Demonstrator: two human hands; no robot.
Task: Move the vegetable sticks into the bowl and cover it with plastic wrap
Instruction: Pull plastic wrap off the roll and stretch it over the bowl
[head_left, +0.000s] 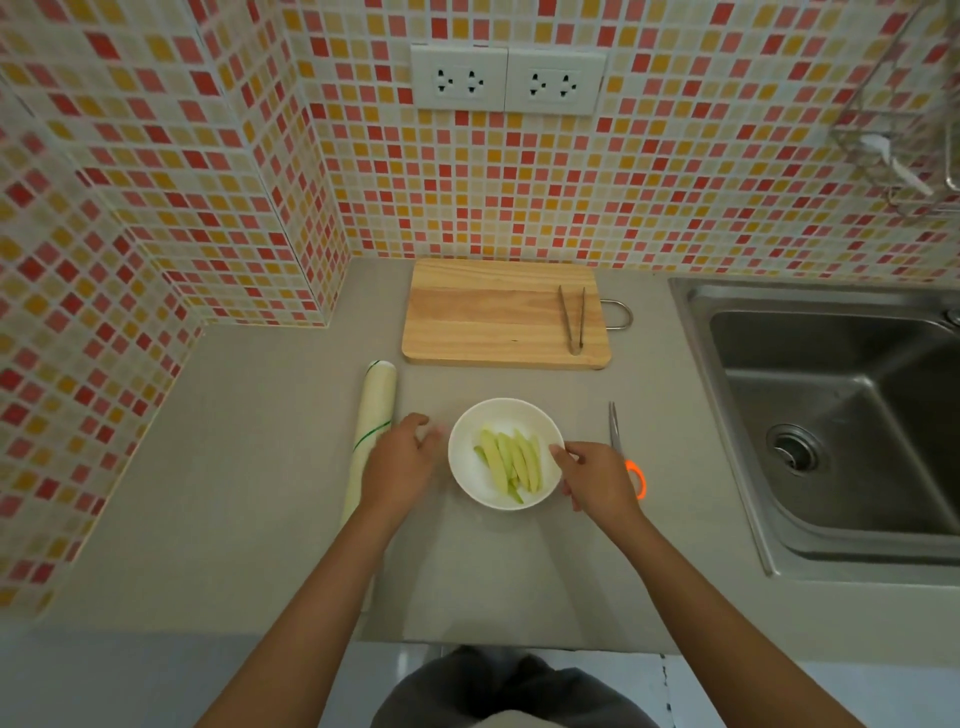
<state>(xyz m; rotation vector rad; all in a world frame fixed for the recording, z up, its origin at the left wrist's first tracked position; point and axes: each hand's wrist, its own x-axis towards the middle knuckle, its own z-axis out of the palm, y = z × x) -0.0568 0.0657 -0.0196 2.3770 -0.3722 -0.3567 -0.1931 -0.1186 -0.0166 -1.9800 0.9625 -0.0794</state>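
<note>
Pale green vegetable sticks (511, 460) lie inside the round white bowl (467, 470) near the front edge of the grey bench (260, 493). The right hand (597, 480) pinches the bowl's right rim in a closed grip. The left hand (402, 457) hovers just left of the bowl, fingers loosely curled, gripping nothing, beside the plastic wrap roll (371, 426).

Both forearms (322, 587) are bare with no sleeves showing, and dark grey trousers (498, 686) cover the legs below.
</note>
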